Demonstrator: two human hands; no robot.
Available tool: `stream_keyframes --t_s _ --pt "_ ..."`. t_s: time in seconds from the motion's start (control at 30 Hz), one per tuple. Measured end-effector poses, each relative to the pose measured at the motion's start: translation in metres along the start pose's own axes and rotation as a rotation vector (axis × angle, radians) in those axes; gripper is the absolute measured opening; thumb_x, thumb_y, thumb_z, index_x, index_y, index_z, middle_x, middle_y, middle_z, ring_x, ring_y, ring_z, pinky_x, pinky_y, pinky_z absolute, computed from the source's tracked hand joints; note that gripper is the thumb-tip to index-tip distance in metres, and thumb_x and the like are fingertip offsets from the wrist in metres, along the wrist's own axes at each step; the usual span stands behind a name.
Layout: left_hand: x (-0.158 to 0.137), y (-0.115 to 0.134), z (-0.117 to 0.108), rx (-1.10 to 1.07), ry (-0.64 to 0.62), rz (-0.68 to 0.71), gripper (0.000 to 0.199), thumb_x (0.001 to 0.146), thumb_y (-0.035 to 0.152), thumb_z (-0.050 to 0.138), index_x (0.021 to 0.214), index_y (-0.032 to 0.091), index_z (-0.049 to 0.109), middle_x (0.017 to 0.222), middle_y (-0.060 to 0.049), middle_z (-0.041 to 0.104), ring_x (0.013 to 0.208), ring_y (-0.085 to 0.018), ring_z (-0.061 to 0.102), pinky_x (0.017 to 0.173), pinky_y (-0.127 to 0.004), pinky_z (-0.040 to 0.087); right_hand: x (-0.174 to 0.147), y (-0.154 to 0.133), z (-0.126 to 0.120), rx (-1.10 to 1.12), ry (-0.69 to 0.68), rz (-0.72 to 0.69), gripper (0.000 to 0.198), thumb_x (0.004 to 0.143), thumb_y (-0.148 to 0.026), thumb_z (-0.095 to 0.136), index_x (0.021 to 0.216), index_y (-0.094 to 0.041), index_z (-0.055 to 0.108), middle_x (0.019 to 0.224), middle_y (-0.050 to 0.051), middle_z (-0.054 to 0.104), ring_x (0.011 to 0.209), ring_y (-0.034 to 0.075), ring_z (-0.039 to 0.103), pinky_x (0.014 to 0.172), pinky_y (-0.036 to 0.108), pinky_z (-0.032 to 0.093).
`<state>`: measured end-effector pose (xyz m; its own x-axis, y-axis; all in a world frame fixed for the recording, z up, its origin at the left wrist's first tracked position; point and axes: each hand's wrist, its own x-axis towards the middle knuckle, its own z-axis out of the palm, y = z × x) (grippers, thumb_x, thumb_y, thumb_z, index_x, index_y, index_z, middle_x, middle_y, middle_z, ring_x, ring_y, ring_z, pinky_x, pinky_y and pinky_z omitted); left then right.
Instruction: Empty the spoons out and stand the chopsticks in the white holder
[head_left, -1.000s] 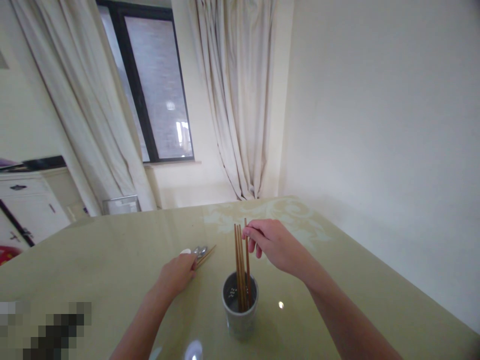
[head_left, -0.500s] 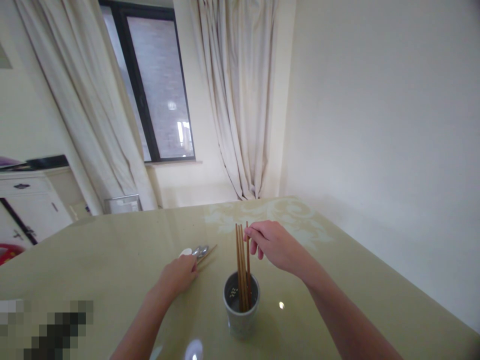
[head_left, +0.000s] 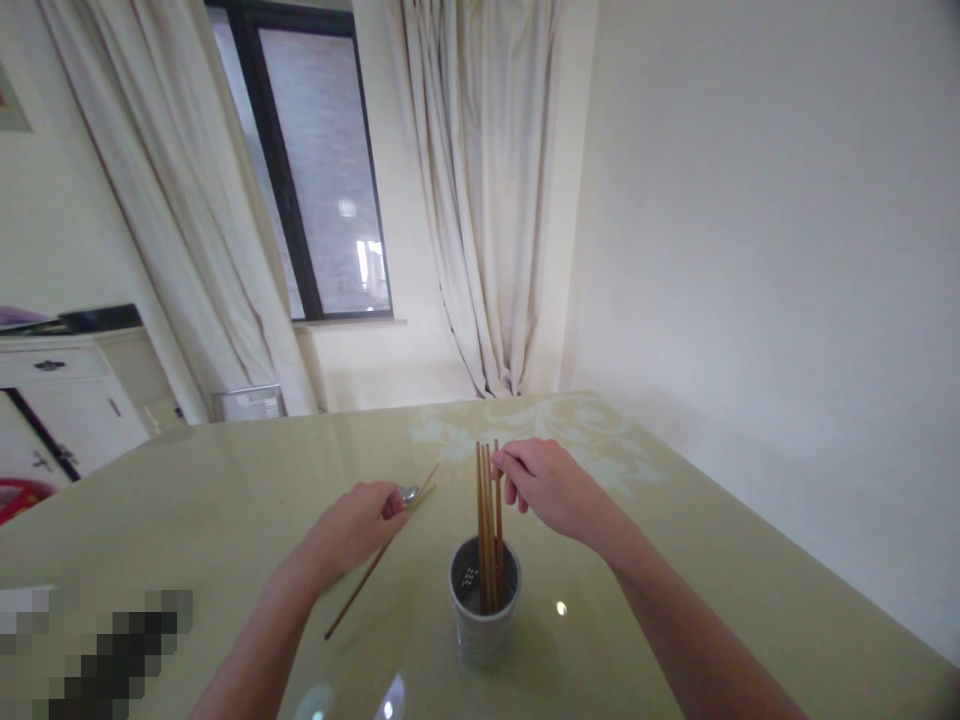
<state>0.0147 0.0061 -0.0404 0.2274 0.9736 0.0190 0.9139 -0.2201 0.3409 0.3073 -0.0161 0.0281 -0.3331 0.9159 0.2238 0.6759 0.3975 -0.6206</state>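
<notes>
A grey cup [head_left: 486, 632] with holes in its inner wall stands upright on the table, with several wooden chopsticks [head_left: 484, 540] leaning in it. My right hand [head_left: 544, 478] pinches the upper end of one brown chopstick [head_left: 499, 530], whose lower end is inside the cup. Left of the cup, my left hand [head_left: 360, 525] is closed around another chopstick [head_left: 360, 595], which slants out both ways past the fingers. Just beyond those fingers lie a shiny metal spoon [head_left: 409, 495] and a further chopstick tip [head_left: 427, 493], both partly hidden by the hand.
The table [head_left: 675, 600] has a glossy pale green top with a leafy pattern near its far right corner. A white wall [head_left: 787, 250] runs along the right side. Beyond the far edge are curtains [head_left: 487, 200], a window [head_left: 322, 170] and a white cabinet [head_left: 67, 400].
My left hand has lifted slightly, and a chopstick now slants through its fingers. The white spoon end seen before is hidden. My right hand stays at its chopstick in the cup.
</notes>
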Motion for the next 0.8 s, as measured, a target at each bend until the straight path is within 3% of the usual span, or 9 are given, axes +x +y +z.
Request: stream_keyframes --t_s 0.27,0.57,0.8 --pt "-0.018 0.030 -0.030 -0.248 0.040 0.118 0.027 0.094 0.042 0.057 0.092 0.020 0.071 0.086 -0.004 0.074 0.077 -0.020 0.063 0.069 -0.028 0.043 0.000 0.001 0.000 -0.046 0.005 0.026 0.041 0.106 -0.032 0.041 0.077 -0.019 0.067 0.066 0.002 0.074 0.058 0.015 0.068 0.062 0.025 0.046" --pt "-0.024 0.046 -0.039 -0.593 0.021 0.207 0.037 0.093 0.055 0.063 0.090 0.019 0.072 0.080 -0.001 0.068 0.075 -0.018 0.059 0.065 -0.026 0.043 -0.001 -0.001 0.000 -0.069 0.018 0.049 0.045 0.107 -0.032 0.038 0.073 -0.020 0.064 0.065 0.002 0.072 0.057 0.015 0.067 0.062 0.026 0.045" --pt "-0.027 0.061 -0.042 -0.930 0.171 0.176 0.036 0.091 0.054 0.069 0.104 0.020 0.073 0.086 -0.001 0.068 0.076 -0.015 0.058 0.069 -0.024 0.046 -0.001 -0.001 -0.001 -0.066 0.016 0.066 0.043 0.108 -0.033 0.039 0.080 -0.019 0.069 0.065 0.002 0.072 0.058 0.015 0.066 0.059 0.026 0.041"
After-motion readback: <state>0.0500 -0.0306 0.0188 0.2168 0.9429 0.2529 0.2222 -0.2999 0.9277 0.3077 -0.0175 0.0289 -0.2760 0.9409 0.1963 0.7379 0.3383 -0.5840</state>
